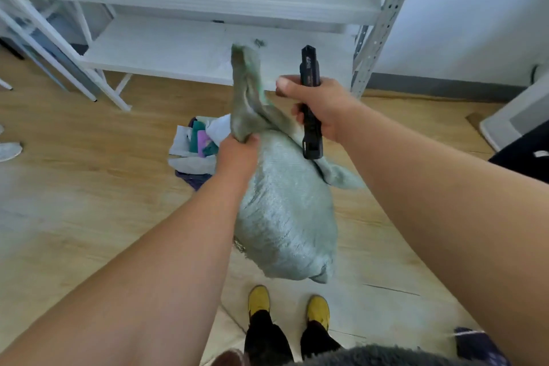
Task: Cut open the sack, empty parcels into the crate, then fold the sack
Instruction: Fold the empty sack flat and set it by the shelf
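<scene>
A full pale green woven sack (285,217) hangs in front of me above the wooden floor, its gathered neck standing upward. My left hand (237,151) grips that bunched neck just above the bulging body. My right hand (315,104) is closed around a long black utility knife (310,104), held upright beside the neck on its right, with the lower end touching the sack's top. Whether a blade is out I cannot tell. The crate is not visible to me.
A white metal shelf rack (208,47) stands straight ahead, its post (374,38) at the right. A heap of white and coloured bags (193,142) lies on the floor behind the sack. My yellow shoes (288,306) are below. A dark object (523,151) sits at the right edge.
</scene>
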